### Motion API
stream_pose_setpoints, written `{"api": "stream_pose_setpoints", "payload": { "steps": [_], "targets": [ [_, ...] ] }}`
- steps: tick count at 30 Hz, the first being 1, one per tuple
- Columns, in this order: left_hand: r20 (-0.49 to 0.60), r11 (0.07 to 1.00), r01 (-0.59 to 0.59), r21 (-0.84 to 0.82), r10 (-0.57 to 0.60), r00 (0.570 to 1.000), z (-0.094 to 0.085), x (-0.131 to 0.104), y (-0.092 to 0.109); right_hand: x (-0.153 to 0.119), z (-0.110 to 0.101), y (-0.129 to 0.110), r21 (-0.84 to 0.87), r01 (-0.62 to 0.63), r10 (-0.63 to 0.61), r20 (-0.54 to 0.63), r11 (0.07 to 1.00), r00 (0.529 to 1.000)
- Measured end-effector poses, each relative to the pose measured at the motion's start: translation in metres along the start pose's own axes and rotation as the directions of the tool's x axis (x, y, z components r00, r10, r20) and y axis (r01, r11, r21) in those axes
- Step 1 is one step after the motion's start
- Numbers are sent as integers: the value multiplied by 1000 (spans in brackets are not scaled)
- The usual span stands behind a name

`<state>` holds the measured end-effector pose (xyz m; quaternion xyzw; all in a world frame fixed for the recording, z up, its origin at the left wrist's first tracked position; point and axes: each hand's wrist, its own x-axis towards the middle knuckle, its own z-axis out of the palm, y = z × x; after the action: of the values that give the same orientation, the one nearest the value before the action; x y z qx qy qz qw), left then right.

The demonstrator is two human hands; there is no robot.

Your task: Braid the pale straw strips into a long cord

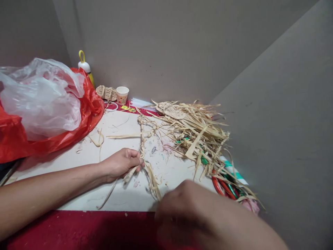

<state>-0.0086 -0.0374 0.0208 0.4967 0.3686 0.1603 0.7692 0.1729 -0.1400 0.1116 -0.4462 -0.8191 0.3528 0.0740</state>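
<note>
A braid of dry, straw-coloured husk strips (142, 139) lies up the white board. My left hand (127, 163) pinches its near end between thumb and fingers, with loose strips spreading out below the grip. One of these strips runs toward my right hand (179, 208), which is raised in the foreground and smeared by motion. Its fingers are blurred, so whether it holds the strip does not show. To the right of the braid lies a large heap of dry husk strips (208, 135), with a flat woven oval piece (170, 110) on top.
White and red plastic bags (49, 100) fill the left side. Along the wall stand a yellow-and-white bottle (84, 66), a woven piece (106, 93) and a paper cup (122, 95). Red-handled tools (225, 187) lie at the right. Red cloth (78, 225) borders the white board (85, 194).
</note>
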Motion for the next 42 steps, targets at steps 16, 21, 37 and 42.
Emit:
{"api": "stream_pose_setpoints", "payload": {
  "steps": [16,21,37,42],
  "targets": [
    [52,997,-40,61,37,998,-7,5,-7,-9,-77,145,196,-687,444,-873,699,202],
    [39,994,-50,97,47,998,-6,5,-6,18,-62,183,187,-860,496,-864,475,86],
    [81,995,-93,-37,96,992,-2,0,-6,33,-19,57,685,-92,471,-390,722,792],
    [34,993,-101,-64,103,994,1,-2,-8,57,32,37,710,-243,434,-98,661,895]
  ]
}}
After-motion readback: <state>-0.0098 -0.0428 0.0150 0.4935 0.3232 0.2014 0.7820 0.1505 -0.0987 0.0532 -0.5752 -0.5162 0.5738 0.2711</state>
